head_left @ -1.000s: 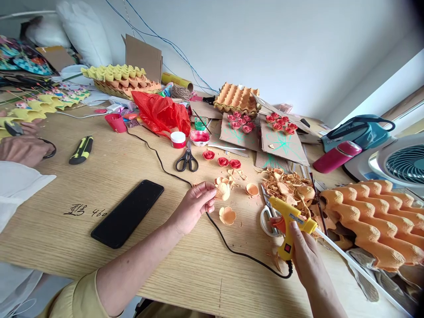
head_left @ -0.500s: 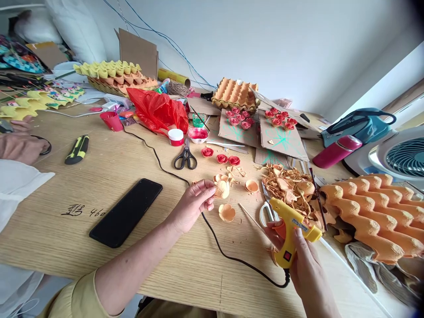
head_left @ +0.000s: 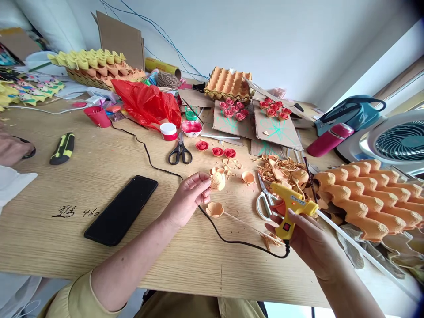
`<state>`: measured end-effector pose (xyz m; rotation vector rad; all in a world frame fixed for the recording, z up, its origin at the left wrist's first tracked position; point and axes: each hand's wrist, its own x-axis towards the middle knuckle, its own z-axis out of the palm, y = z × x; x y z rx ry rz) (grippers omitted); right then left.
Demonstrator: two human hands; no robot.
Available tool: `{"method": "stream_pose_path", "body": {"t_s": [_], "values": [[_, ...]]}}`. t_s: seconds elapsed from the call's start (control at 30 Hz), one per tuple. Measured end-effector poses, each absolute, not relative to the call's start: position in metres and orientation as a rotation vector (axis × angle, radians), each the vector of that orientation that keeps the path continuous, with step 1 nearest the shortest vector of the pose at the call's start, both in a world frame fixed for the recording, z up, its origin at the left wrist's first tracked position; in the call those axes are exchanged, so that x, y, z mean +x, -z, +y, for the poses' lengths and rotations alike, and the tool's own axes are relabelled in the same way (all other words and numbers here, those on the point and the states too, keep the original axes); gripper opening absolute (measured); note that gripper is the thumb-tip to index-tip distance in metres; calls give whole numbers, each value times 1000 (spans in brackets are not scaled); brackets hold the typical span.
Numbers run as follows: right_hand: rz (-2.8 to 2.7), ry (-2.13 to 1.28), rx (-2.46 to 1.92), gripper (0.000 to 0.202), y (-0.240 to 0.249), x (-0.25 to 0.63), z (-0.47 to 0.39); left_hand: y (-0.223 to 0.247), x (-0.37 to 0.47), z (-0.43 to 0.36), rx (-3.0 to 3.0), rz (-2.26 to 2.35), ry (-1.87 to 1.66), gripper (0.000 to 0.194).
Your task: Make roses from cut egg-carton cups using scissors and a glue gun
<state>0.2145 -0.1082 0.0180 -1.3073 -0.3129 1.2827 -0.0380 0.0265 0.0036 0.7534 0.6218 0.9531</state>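
Observation:
My left hand (head_left: 189,196) pinches a pale orange egg-carton flower cup (head_left: 217,181) by its edge, above the table. My right hand (head_left: 306,236) is wrapped round a yellow hot glue gun (head_left: 287,227), its nozzle pointing left. A long white glue stick (head_left: 354,247) sticks out of the gun's back. Below my left hand, another petal-edged cup (head_left: 214,210) rests tilted. One end of a thin wooden stick (head_left: 247,225) reaches that cup; the other end runs under the glue gun, and I cannot tell whether my fingers touch it.
Red paper roses (head_left: 217,152), black scissors (head_left: 180,152) and a small cup (head_left: 248,177) lie ahead. White-handled scissors (head_left: 264,205) sit beside carton scraps (head_left: 281,170). An egg tray (head_left: 367,198) stands right, a phone (head_left: 121,210) left. The gun's black cord (head_left: 228,240) crosses the table. Another person's hand (head_left: 13,150) shows at far left.
My right hand and the glue gun have risen slightly. The stick now reaches the loose cup, which has tipped from face-up to tilted. My left hand keeps its pinch. The view has shifted a little.

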Motion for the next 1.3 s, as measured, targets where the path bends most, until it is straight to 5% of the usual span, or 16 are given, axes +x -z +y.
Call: {"method": "stream_pose_path", "body": {"t_s": [0.9,1.3], "values": [[-653,-1492,-1533,41,-3,224,-118,2,-39,30,749,616,-966,28],[-698,-1113,-1792,64,5,230,-119,-4,-42,32,721,610,-1010,28]]}}
